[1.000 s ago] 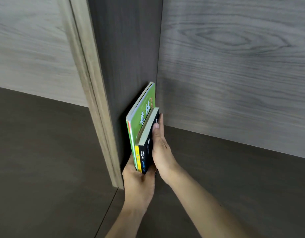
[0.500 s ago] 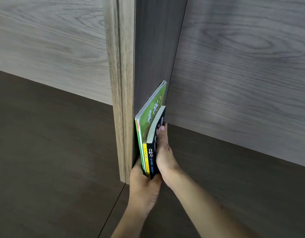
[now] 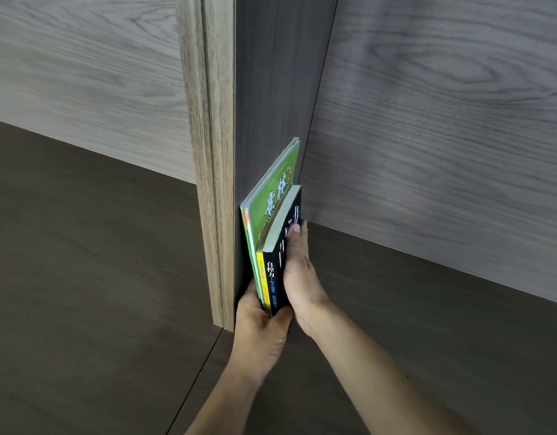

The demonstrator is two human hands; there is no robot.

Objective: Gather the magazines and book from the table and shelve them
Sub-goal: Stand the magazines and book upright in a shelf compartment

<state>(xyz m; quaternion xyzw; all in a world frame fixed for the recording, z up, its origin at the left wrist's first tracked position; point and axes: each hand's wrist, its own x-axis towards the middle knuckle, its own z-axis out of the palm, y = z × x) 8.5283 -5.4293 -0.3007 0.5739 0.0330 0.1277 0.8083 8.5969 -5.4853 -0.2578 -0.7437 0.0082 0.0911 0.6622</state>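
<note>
A black book (image 3: 278, 259) with a yellow-edged spine stands upright on the dark shelf board (image 3: 428, 324), beside taller green magazines (image 3: 271, 196) that lean against the dark upright divider (image 3: 271, 105). My left hand (image 3: 261, 328) grips the bottom front corner of the stack, thumb on the book's spine side. My right hand (image 3: 297, 268) lies flat against the book's black cover, fingers pointing into the shelf, pressing the stack toward the divider.
The divider's light wood front edge (image 3: 208, 152) separates two shelf compartments. A grey wood-grain back panel (image 3: 443, 120) closes the right compartment. The left compartment's dark board (image 3: 82, 262) holds nothing in view.
The stack sits a little closer against the divider and more upright. Both hands keep the same hold. My view has shifted, moving the divider rightward in frame.
</note>
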